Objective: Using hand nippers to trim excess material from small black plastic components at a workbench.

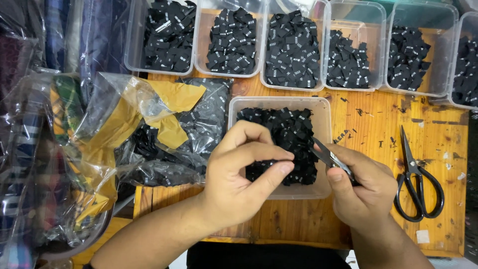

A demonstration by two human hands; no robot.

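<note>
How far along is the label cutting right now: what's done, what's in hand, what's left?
Done, apparently: six back tubs hold heaps of cut black labels, and the near tub is well filled. In hand: the left hand pinches a black label while the right hand holds small snips at it. Left: a clear bag of black labels lies open beside the tub. Big scissors lie unused.
</note>
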